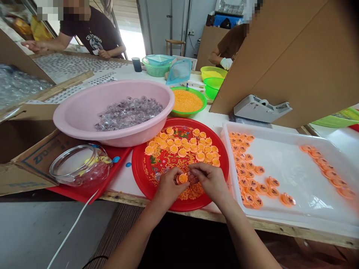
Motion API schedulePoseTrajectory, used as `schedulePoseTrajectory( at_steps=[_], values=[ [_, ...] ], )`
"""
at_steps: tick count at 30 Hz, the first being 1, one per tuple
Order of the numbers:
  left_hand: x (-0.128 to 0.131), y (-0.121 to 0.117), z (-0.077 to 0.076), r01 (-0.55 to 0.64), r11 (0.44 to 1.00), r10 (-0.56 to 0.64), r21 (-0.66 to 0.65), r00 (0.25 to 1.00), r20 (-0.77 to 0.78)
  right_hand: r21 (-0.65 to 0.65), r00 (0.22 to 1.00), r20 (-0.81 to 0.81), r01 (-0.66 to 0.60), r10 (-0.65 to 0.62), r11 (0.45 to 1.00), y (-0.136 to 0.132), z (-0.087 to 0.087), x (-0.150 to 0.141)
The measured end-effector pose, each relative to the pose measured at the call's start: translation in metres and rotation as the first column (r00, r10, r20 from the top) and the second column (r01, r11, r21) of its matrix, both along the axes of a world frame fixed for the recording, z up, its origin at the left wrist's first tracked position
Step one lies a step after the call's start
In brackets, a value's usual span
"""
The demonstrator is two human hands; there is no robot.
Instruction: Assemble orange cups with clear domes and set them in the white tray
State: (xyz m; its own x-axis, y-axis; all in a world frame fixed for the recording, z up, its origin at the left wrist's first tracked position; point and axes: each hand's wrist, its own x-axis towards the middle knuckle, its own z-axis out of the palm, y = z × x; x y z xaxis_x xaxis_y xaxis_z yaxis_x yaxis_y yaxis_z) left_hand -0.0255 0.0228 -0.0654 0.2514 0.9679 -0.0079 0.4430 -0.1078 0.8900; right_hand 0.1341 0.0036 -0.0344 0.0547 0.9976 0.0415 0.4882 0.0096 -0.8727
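Observation:
Over the round red tray (pixel 138 170), my left hand (pixel 167 186) pinches a small orange toy cup (pixel 183 179), its round opening facing up. My right hand (pixel 209 181) is right beside it, thumb and fingers pressed together. What they hold looks small and clear, but I cannot make it out. Several orange toy cups on saucers (pixel 182 152) lie across the far half of the tray. Tiny orange beads (pixel 193 193) are scattered around and under my hands. Some clear plastic bits lie by my left fingers.
A pink basin (pixel 73 112) holds clear plastic pieces with dark marks. Behind the tray is a green bowl (pixel 204 108) of orange beads. A white tray (pixel 280 149) at right carries rows of orange pieces. A glass jar (pixel 84 168) lies left. Two other people work across the table.

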Motion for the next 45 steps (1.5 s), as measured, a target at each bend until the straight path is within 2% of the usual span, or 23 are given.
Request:
schedulePoseTrajectory(
  at_steps=[2, 4, 7, 10, 11, 13, 15, 17, 20, 22, 25, 28, 31, 33, 39, 45],
  values=[
    [-0.002, 0.001, 0.000, -0.010, 0.997, 0.015, -0.082, 0.998, 0.064, -0.045, 0.993, 0.110, 0.052, -0.047, 0.998, -0.001, -0.009, 0.015],
    [-0.006, 0.002, 0.001, -0.032, 0.993, 0.044, -0.111, 0.994, 0.103, -0.095, 0.950, 0.308, 0.088, -0.055, 0.992, -0.002, -0.015, 0.025],
    [-0.012, 0.007, 0.002, -0.085, 0.996, 0.085, -0.006, 0.995, 0.050, -0.137, 0.878, 0.479, 0.085, -0.009, 0.987, -0.003, -0.020, 0.026],
    [-0.015, 0.009, 0.005, -0.126, 0.987, 0.128, 0.095, 0.992, -0.009, -0.095, 0.886, 0.463, 0.017, 0.029, 0.995, 0.000, -0.023, 0.012],
    [-0.015, 0.008, 0.007, -0.129, 0.989, 0.129, 0.066, 0.992, 0.002, -0.081, 0.890, 0.454, 0.000, 0.037, 0.997, 0.001, -0.024, 0.007],
    [-0.014, 0.006, 0.011, -0.114, 0.989, 0.122, -0.098, 0.990, 0.077, -0.072, 0.894, 0.446, -0.012, 0.043, 0.997, 0.003, -0.026, -0.001],
    [-0.014, 0.003, 0.017, -0.085, 0.945, 0.154, -0.315, 0.968, 0.200, -0.079, 0.901, 0.431, -0.019, 0.051, 0.997, 0.005, -0.030, -0.004],
    [-0.014, 0.000, 0.023, -0.059, 0.880, 0.234, -0.471, 0.918, 0.321, -0.081, 0.916, 0.399, -0.012, 0.043, 0.997, 0.006, -0.034, -0.003],
    [-0.016, -0.002, 0.030, -0.027, 0.817, 0.326, -0.576, 0.846, 0.423, -0.081, 0.929, 0.367, -0.011, 0.040, 0.997, 0.007, -0.038, 0.001],
    [-0.018, -0.003, 0.032, -0.008, 0.801, 0.344, -0.598, 0.825, 0.450, -0.084, 0.933, 0.357, -0.025, 0.054, 0.996, 0.008, -0.039, 0.002],
    [-0.019, -0.003, 0.032, 0.008, 0.801, 0.342, -0.599, 0.814, 0.469, -0.112, 0.963, 0.259, -0.040, 0.068, 0.993, 0.008, -0.042, 0.001],
    [-0.020, -0.004, 0.030, 0.013, 0.804, 0.341, -0.594, 0.809, 0.480, -0.133, 0.999, 0.024, -0.035, 0.038, 0.990, 0.006, -0.044, 0.000],
    [-0.020, -0.004, 0.030, 0.020, 0.800, 0.346, -0.600, 0.802, 0.488, -0.170, 0.972, -0.234, -0.022, -0.019, 0.985, 0.004, -0.040, 0.003],
    [-0.019, -0.005, 0.029, 0.037, 0.793, 0.345, -0.609, 0.796, 0.498, -0.195, 0.938, -0.344, -0.019, -0.050, 0.981, 0.003, -0.034, 0.005],
    [-0.015, -0.007, 0.024, 0.199, 0.766, 0.307, -0.611, 0.722, 0.620, -0.195, 0.887, -0.454, -0.011, -0.080, 0.981, 0.000, -0.014, 0.010],
    [-0.014, -0.010, 0.021, 0.183, 0.764, 0.335, -0.618, 0.706, 0.624, -0.212, 0.856, -0.515, -0.077, -0.044, 0.974, -0.004, -0.010, 0.011]
  ],
)
